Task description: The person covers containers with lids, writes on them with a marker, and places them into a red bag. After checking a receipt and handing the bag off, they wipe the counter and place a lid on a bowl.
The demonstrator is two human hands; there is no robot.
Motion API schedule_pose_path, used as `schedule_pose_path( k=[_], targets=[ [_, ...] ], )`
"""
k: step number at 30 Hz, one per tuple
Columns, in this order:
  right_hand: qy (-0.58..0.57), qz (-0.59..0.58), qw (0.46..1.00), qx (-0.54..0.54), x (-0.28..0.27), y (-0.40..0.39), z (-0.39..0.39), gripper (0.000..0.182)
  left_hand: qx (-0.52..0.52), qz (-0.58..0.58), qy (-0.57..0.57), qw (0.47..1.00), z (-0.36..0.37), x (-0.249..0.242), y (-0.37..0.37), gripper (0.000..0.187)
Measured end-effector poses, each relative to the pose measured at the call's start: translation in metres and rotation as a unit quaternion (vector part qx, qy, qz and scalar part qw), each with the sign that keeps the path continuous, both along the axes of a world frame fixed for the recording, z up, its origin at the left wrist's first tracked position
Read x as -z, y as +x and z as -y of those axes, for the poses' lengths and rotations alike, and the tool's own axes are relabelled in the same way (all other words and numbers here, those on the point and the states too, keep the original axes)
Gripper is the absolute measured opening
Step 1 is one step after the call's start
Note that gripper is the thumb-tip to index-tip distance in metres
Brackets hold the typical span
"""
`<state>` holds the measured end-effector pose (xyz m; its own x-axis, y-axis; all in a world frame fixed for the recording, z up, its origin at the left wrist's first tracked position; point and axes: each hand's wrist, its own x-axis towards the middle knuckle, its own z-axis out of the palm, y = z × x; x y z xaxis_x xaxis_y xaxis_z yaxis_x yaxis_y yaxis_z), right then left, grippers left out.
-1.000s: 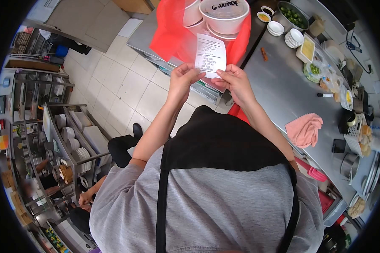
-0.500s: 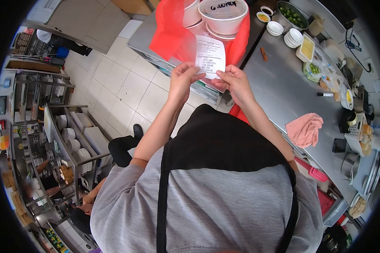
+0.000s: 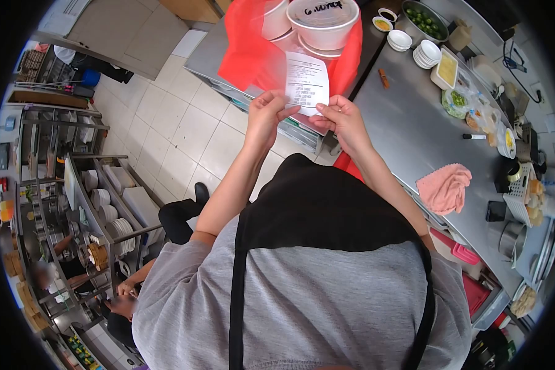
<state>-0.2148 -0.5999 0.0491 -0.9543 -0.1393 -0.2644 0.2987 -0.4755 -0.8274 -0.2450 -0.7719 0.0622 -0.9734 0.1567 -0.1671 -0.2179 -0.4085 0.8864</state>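
Observation:
A white printed receipt (image 3: 307, 80) is held by its lower corners between my two hands. My left hand (image 3: 268, 117) pinches its lower left corner, and my right hand (image 3: 343, 118) pinches the lower right one between thumb and fingers. Just beyond the paper, an open red bag (image 3: 246, 57) stands around several round white tubs. The nearest upper tub (image 3: 324, 31) has a clear lid with black handwriting on it.
On the steel counter (image 3: 391, 132) at the right lie a pink cloth (image 3: 444, 188), a black marker (image 3: 474, 136), small white bowls (image 3: 427, 54) and a bowl of green limes (image 3: 424, 22). Shelves with plates (image 3: 122, 231) stand at the left, with people (image 3: 126, 305) beside them.
The counter, tubs and bag have shifted very slightly in the view. A person at the lower left has moved their head and hands. Both my hands keep the same hold on the receipt.

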Motion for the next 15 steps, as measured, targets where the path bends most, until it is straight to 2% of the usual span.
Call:
schedule_pose_path(
  k=[15],
  targets=[
    [-0.003,0.008,1.0,0.002,0.0001,-0.002,0.001,0.01,-0.009,0.006,-0.02,1.0,-0.0011,0.0011,-0.0014,0.005]
  ],
)
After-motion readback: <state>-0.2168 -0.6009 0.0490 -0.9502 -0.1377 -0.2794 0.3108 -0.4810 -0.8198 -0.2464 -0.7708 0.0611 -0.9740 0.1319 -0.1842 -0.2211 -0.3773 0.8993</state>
